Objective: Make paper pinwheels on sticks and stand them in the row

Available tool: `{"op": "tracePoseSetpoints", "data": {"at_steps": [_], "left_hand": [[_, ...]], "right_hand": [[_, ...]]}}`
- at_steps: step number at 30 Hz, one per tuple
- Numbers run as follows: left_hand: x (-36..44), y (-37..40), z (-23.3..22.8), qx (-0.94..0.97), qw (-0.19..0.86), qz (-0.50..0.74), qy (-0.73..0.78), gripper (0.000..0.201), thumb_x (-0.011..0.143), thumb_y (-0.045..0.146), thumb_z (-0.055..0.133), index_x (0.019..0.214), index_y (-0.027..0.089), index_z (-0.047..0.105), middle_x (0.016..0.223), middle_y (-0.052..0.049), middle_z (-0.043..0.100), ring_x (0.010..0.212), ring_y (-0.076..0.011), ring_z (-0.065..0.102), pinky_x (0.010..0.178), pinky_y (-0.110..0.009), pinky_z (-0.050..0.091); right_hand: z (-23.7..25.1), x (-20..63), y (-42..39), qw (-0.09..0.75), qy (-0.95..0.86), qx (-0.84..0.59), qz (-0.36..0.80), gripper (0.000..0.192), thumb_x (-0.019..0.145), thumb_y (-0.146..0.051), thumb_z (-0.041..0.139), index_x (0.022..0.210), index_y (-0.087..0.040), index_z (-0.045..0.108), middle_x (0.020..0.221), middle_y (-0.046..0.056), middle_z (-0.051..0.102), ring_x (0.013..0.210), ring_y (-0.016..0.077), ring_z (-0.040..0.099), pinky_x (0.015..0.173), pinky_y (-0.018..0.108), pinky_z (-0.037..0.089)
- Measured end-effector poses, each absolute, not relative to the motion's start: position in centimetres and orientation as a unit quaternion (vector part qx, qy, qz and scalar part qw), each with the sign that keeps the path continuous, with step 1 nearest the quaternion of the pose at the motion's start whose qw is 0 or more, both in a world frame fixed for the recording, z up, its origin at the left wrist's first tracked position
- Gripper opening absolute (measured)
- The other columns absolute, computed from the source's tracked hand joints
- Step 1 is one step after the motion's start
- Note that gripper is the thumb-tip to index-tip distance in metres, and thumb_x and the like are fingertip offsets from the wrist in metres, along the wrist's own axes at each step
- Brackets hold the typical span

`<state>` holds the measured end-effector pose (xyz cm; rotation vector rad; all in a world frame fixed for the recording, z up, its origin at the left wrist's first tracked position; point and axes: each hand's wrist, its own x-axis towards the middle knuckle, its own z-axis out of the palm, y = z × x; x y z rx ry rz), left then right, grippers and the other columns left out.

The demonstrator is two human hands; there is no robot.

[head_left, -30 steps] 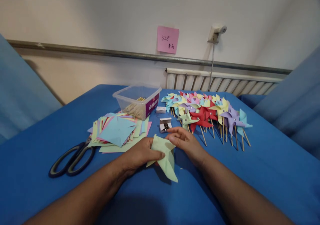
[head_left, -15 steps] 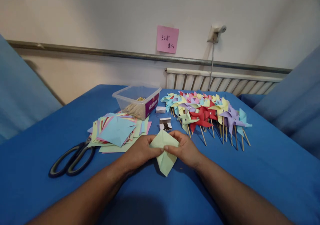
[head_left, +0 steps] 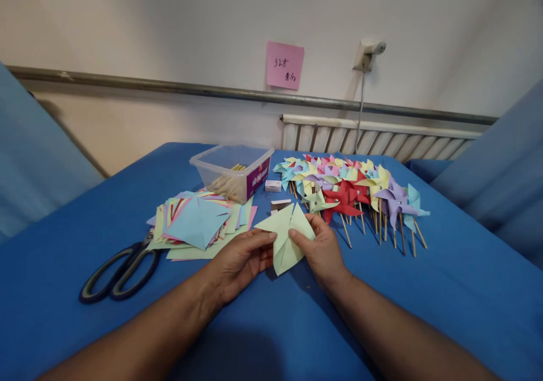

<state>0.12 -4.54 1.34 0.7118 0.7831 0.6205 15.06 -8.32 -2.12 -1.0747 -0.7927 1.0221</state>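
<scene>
A pale green paper square (head_left: pixel 285 245), slit in from its corners, is held up over the blue cloth. My left hand (head_left: pixel 246 258) pinches its left side, thumb on top and fingers underneath. On the right side, my right hand (head_left: pixel 323 250) grips it with the thumb pressed near the middle. Just behind the paper stands a small open box (head_left: pixel 280 204), its front partly hidden. To the left lies a pile of coloured paper squares (head_left: pixel 197 223), and beside it a pair of scissors (head_left: pixel 123 271) with dark handles.
A clear plastic tub (head_left: pixel 233 174) with thin wooden sticks stands behind the pile. A small closed box (head_left: pixel 272 186) sits beside it. Many finished paper pinwheels (head_left: pixel 345 194) on sticks lie at the back right. Blue cloth (head_left: pixel 424 313) covers the table.
The green paper has turned in my hands and risen slightly, and its slits now show. My left hand has tilted so its palm faces more upward.
</scene>
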Motion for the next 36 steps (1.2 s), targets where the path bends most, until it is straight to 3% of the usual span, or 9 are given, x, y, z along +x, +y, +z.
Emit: {"op": "tracePoseSetpoints", "data": {"at_steps": [15,20,26,29,32,36], "left_hand": [[0.3,-4.7,0.6,0.411,0.764,0.282,0.410,0.015,0.065,0.023,0.075,0.067,0.010,0.067,0.063,-0.009,0.069,0.060,-0.0205,0.065,0.063,-0.031,0.049],[0.0,-4.1,0.8,0.382,0.771,0.307,0.407,0.015,0.068,0.020,0.072,0.076,0.007,0.071,0.072,-0.012,0.073,0.067,-0.0203,0.066,0.070,-0.031,0.052],[-0.2,-3.2,0.7,0.332,0.765,0.370,0.409,0.024,0.071,0.016,0.070,0.093,0.009,0.070,0.087,-0.012,0.074,0.076,-0.0219,0.068,0.073,-0.032,0.054],[-0.2,-3.2,0.9,0.319,0.767,0.376,0.411,0.026,0.071,0.013,0.069,0.097,0.009,0.068,0.088,-0.012,0.074,0.077,-0.0229,0.069,0.072,-0.032,0.055],[-0.2,-3.4,1.2,0.317,0.774,0.368,0.406,0.028,0.072,0.014,0.069,0.099,0.009,0.067,0.088,-0.011,0.075,0.076,-0.0222,0.069,0.071,-0.032,0.055],[-0.3,-3.5,1.3,0.311,0.782,0.364,0.400,0.027,0.073,0.014,0.068,0.099,0.011,0.067,0.084,-0.007,0.075,0.071,-0.0194,0.068,0.066,-0.030,0.055]], "right_hand": [[-2.1,14.5,-8.6,0.641,-0.377,-0.444,0.500,0.028,0.066,-0.026,0.073,0.088,-0.019,0.058,0.081,-0.001,0.069,0.068,0.0153,0.063,0.064,0.027,0.050],[-1.8,14.3,-8.6,0.660,-0.380,-0.419,0.495,0.032,0.069,-0.027,0.071,0.097,-0.020,0.057,0.091,0.002,0.069,0.079,0.0167,0.063,0.069,0.028,0.050],[-2.5,14.6,-8.3,0.668,-0.417,-0.429,0.442,0.049,0.070,-0.018,0.064,0.117,-0.024,0.052,0.108,0.005,0.062,0.068,0.0113,0.058,0.064,0.026,0.047],[-2.6,15.0,-8.3,0.651,-0.483,-0.473,0.347,0.052,0.068,-0.009,0.056,0.116,-0.025,0.055,0.122,0.007,0.055,0.091,0.0170,0.059,0.070,0.028,0.048],[-2.2,15.1,-8.7,0.611,-0.564,-0.504,0.234,0.054,0.064,-0.001,0.050,0.111,-0.026,0.059,0.133,0.007,0.046,0.119,0.0231,0.047,0.089,0.036,0.045],[-1.8,14.7,-9.2,0.551,-0.641,-0.508,0.167,0.056,0.062,0.002,0.052,0.108,-0.028,0.060,0.138,0.005,0.037,0.130,0.0250,0.036,0.107,0.044,0.031]]}}
